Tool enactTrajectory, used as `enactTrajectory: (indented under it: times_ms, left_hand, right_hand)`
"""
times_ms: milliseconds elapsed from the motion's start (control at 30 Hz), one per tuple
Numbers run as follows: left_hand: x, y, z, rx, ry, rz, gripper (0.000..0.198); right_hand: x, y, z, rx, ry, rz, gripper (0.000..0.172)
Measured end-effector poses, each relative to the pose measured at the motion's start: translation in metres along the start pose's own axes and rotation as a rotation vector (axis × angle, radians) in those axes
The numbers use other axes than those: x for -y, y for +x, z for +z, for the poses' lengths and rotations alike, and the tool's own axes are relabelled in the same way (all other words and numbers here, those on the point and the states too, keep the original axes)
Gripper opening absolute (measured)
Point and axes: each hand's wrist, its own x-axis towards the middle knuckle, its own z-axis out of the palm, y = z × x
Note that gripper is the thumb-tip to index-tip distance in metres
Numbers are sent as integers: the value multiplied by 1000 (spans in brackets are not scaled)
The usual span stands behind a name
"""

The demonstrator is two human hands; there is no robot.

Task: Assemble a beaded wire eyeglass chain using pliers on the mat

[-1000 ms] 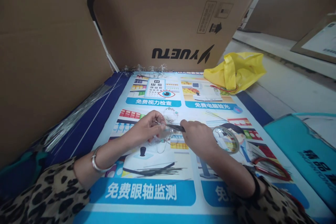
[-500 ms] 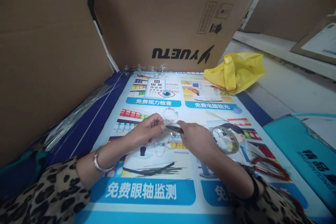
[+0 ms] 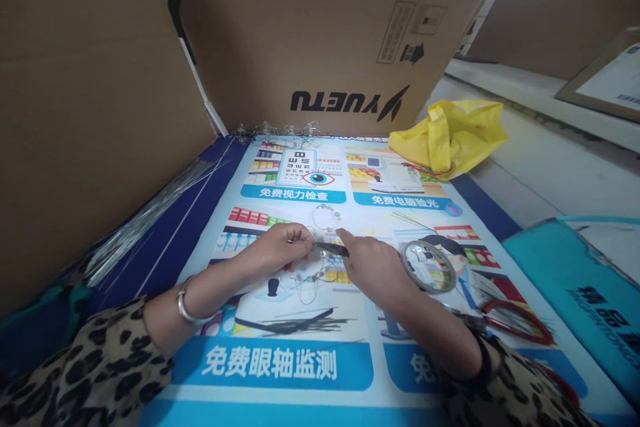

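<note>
My left hand [image 3: 287, 247] is closed in a pinch on a thin wire, whose end is too fine to follow. In my right hand [image 3: 375, 263] are dark pointed pliers [image 3: 331, 249], their handles hidden by the palm. The plier tip meets the left fingertips. A beaded wire ring [image 3: 326, 217] lies just beyond the hands. Below the fingers, thin loops with clear and turquoise beads [image 3: 309, 278] hang or rest over the printed sheet; which of the two I cannot tell. Nearer me lies a bundle of dark wire pieces [image 3: 305, 323].
A clear roll of tape [image 3: 429, 267] and a red-handled tool [image 3: 520, 321] lie by my right forearm. A yellow bag [image 3: 450, 137] sits at the back right, a teal pouch [image 3: 575, 300] at the right. Silvery wires [image 3: 145, 223] lie left. Cardboard [image 3: 320, 33] stands behind.
My left hand has lowered slightly and turned a little, still pinching the wire. The pliers have shifted slightly left at its fingertips. Other things lie as before.
</note>
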Motion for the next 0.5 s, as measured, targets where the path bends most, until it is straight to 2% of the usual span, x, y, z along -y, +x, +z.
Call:
enactTrajectory:
  times_ms: [233,500]
  left_hand:
    - [3,2,-2,48,-32,-23,19]
    - [2,2,-15,233,30,86,22]
  right_hand:
    - [-4,2,1,-12,-4,-103,49]
    - [-6,3,2,-29,16,-120,49]
